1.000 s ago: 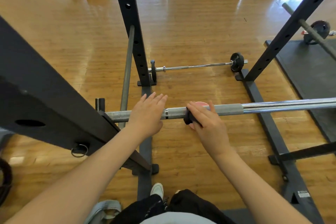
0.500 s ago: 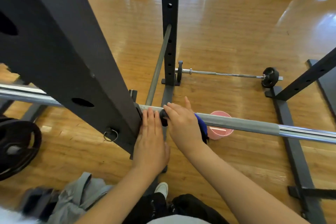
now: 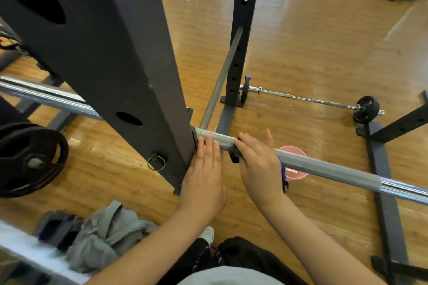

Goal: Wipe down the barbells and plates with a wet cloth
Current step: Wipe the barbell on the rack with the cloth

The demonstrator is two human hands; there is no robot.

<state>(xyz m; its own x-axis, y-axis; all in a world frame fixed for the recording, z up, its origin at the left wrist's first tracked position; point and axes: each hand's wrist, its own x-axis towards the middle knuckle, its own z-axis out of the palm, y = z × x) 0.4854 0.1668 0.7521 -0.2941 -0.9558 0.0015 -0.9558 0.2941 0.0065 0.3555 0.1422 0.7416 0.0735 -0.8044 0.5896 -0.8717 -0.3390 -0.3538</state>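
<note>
Barbell: lying racked across the rack upright. Right hand clasping dark cloth round the grey sleeve, now drawn in beside the upright. Left hand lying flat, fingers straight, steadying. Inner end being reached; chrome stretch remaining.

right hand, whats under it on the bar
A dark cloth pokes out from beneath the right hand, pressed on the barbell. Most of the cloth is covered by the hand.
</note>
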